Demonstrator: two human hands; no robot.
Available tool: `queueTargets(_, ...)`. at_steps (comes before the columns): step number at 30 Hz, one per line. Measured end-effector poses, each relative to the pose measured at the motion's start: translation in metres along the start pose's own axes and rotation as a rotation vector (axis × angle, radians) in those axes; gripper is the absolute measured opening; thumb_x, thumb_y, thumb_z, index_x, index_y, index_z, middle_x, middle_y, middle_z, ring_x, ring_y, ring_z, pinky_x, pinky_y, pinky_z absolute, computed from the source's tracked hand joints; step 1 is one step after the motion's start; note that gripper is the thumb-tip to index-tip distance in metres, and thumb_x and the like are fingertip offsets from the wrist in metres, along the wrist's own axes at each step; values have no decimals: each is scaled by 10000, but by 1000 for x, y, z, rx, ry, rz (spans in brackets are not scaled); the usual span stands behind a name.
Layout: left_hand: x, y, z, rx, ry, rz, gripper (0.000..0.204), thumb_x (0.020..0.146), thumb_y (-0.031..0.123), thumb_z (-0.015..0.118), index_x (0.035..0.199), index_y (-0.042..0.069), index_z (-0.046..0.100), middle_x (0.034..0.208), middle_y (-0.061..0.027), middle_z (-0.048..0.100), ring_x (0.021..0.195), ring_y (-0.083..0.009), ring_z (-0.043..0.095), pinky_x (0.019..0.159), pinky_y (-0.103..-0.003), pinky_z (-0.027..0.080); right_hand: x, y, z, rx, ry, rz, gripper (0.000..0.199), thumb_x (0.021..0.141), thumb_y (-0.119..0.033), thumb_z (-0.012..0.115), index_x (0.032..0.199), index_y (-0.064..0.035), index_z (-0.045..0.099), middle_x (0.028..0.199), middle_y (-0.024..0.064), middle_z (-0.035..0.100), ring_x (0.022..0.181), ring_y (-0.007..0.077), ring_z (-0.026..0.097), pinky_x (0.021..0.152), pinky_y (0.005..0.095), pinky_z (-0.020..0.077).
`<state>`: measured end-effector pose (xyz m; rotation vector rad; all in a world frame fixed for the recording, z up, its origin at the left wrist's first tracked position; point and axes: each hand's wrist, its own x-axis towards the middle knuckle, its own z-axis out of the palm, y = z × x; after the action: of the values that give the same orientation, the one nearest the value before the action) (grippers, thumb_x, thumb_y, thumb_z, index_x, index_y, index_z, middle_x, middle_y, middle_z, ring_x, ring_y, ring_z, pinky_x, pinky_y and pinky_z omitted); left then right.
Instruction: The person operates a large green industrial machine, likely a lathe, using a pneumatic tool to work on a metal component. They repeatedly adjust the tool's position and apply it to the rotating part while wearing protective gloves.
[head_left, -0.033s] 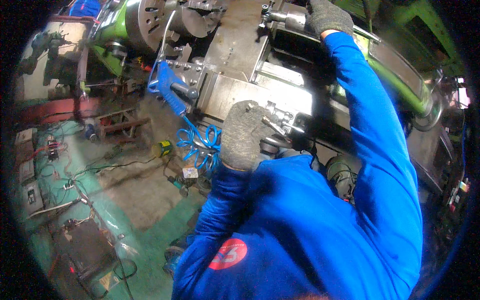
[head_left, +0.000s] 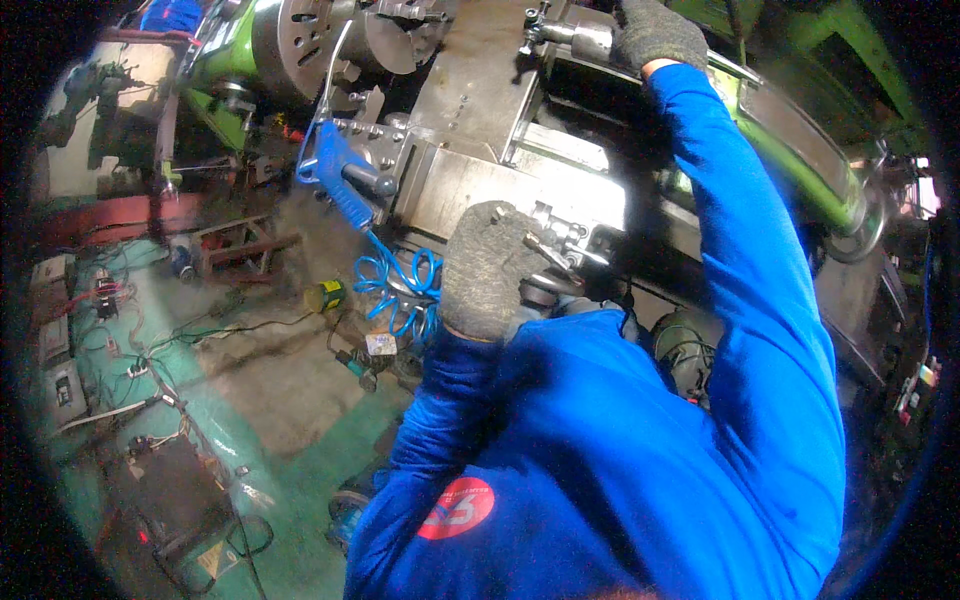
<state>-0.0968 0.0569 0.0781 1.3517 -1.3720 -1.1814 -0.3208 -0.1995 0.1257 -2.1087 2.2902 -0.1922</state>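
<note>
Grey steel dominates the head view: a lathe (head_left: 520,150) with green housing runs from the upper left to the right edge of the frame, its chuck (head_left: 300,40) at the top left.

Left hand (head_left: 490,270), in a grey knit glove, sits at centre frame, closed around a small metal handle (head_left: 560,250) on the carriage front. The fingers wrap over the lever cluster, a grip that suits turning or holding a control.

Right hand (head_left: 660,35), also gloved, is at the top of the frame, well apart from the left, closed on a cylindrical metal part (head_left: 580,40) at the upper side of the machine. The blue sleeve (head_left: 740,270) stretches fully across the lathe to reach it, so the person leans over the bed, one hand on each control.

A blue air gun (head_left: 340,180) rests on the machine to the left of the left hand, its nozzle tube pointing up; its coiled blue hose (head_left: 400,290) hangs below, keeping it within reach.

The floor (head_left: 260,390), lower left, carries cables, a yellow can (head_left: 325,295) and scattered tools, near the lathe base.
</note>
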Motion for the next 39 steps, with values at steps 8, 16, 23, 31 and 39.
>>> queueTargets(8, -14, 4, -4, 81, 125, -9, 143, 932, 81, 701, 1049, 24, 641, 1033, -165, 681, 995, -302, 683, 843, -425, 586, 1, 4, 13, -13, 87, -46, 300, 929, -328, 643, 1078, -110, 787, 1078, 159, 785, 1025, 365, 760, 875, 505, 597)
queueTargets(16, -12, -9, -21, 270, 121, 4, 136, 958, 124, 671, 914, -1, 703, 967, -143, 692, 881, -274, 680, 795, -407, 560, 1, 6, 16, -3, 119, -38, 328, 956, -375, 611, 1060, -108, 770, 1074, 166, 768, 1030, 369, 740, 870, 506, 582)
queueTargets(23, 1, -32, -29, 188, 81, 32, 409, 780, 0, 780, 1174, -1, 671, 1077, -192, 664, 921, -309, 687, 797, -401, 601, 10, 3, 34, -35, 145, -62, 325, 939, -387, 656, 1097, -119, 746, 1139, 157, 752, 1099, 359, 710, 940, 484, 561)
queueTargets(31, 19, -53, -35, -16, 179, -17, 283, 840, 32, 721, 1117, -2, 673, 949, -167, 665, 955, -329, 678, 830, -455, 569, 33, 24, 54, -158, 58, -18, 445, 920, -518, 641, 1229, -203, 703, 1288, 113, 723, 1199, 358, 679, 976, 484, 554)
queueTargets(39, 35, -78, -47, -238, 74, -71, 265, 826, 53, 786, 1055, 37, 654, 912, -135, 662, 811, -300, 661, 755, -432, 584, 47, 47, 77, -223, 140, 0, 398, 917, -507, 644, 1209, -248, 720, 1272, 108, 732, 1194, 361, 684, 983, 487, 550)
